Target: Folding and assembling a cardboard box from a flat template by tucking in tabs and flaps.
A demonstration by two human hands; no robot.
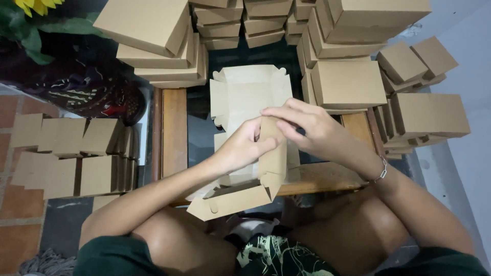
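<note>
A partly folded brown cardboard box (245, 97) lies in front of me on a small wooden table with a glass top (174, 128). Its far flaps stand up and its near flap (230, 202) hangs over the table's front edge. My left hand (240, 148) pinches a raised side panel (271, 158) of this box from the left. My right hand (307, 128) grips the same panel from the right, fingers curled over its top edge. A metal bracelet (381, 171) sits on my right wrist.
Finished brown boxes are stacked at the back left (153, 30), back middle (240, 20) and right (348, 82), more at far right (429, 115). Flat unfolded blanks (71, 153) lie on the floor at left. A dark patterned bag (97, 94) and a sunflower (36, 6) sit behind.
</note>
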